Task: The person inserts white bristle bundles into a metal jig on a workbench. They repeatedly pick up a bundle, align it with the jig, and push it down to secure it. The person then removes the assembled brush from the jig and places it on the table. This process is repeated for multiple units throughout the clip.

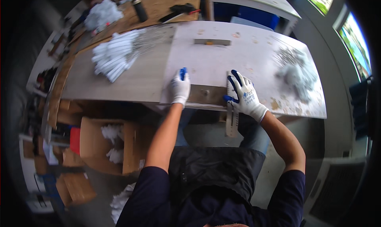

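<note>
My left hand (181, 87), in a white glove with blue fingertips, is closed at the left end of a flat metal bar (207, 94) along the table's near edge. What its fingers hold, if anything, I cannot make out. A ruler-like metal strip (231, 123) with a slot crosses the bar's right end and juts out past the table edge toward me. My right hand (247, 95), gloved alike, grips this strip, its thumb and fingers laid across it. A small stud (206, 92) shows on the bar between my hands.
Thin wires and white bundles (113, 54) lie on the left of the table (254, 56), with another wire bundle (295, 74) at right. Beyond my hands sits a metal block (212, 42). A black bottle (139, 10) stands far left. Cardboard boxes (101, 147) are below left.
</note>
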The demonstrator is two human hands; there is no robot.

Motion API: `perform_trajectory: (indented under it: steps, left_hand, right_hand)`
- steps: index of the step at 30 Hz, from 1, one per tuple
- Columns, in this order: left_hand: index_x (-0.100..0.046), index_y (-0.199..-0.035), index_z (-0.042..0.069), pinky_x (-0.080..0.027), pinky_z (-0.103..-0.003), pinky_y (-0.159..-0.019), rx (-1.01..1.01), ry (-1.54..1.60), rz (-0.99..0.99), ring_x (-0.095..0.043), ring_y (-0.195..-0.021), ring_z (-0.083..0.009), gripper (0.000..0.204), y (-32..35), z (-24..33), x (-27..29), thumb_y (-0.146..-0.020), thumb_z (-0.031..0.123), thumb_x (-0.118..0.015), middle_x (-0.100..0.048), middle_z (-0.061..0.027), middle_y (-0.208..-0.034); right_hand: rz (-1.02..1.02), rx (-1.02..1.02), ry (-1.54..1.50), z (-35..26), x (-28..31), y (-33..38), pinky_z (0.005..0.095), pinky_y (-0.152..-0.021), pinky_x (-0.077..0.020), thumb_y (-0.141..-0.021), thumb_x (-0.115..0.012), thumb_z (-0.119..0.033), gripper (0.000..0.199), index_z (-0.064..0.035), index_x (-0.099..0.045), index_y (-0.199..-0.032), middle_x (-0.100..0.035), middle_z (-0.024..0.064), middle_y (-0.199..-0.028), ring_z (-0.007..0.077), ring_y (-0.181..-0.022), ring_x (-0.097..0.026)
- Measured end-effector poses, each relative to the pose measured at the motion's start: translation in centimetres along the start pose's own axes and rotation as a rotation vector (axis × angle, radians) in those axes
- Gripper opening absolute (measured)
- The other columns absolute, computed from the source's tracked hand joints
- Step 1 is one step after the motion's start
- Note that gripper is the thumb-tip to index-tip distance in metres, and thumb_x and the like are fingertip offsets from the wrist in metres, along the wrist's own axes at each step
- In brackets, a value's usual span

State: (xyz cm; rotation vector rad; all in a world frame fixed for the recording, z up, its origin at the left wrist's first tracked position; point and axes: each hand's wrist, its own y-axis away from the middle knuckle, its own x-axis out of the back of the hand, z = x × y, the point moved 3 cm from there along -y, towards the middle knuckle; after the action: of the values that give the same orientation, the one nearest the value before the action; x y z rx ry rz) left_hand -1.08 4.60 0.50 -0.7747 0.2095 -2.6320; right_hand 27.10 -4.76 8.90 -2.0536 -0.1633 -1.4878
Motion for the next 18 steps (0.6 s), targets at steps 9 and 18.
perform_trajectory:
  steps: [9, 18]
  left_hand:
    - [-0.068, -0.112, 0.007, -0.054, -0.046, -0.083, -0.079, -0.051, 0.067, -0.070, -0.095, -0.0368, 0.027, 0.6, 0.3, 0.8, -0.091, 0.024, -0.066, -0.073, -0.0180, -0.101]
    - [-0.065, -0.108, 0.011, -0.054, -0.049, -0.079, -0.098, -0.103, 0.058, -0.070, -0.090, -0.0376, 0.026, 0.1, -0.1, -0.1, -0.092, 0.030, -0.064, -0.072, -0.0153, -0.099]
  right_hand:
    - [-0.063, -0.140, -0.014, -2.0, -8.6, -5.4, 0.0501, -0.118, -0.0292, -0.086, -0.073, -0.037, 0.065, -0.0023, -0.053, -0.137, -0.051, 0.0171, -0.144, 0.0355, -0.139, -0.041]
    - [-0.081, -0.147, 0.052, -2.3, -8.2, -5.6, 0.0496, -0.117, -0.0297, -0.086, -0.074, -0.034, 0.060, -0.0042, -0.054, -0.135, -0.052, 0.0165, -0.142, 0.0355, -0.137, -0.043]
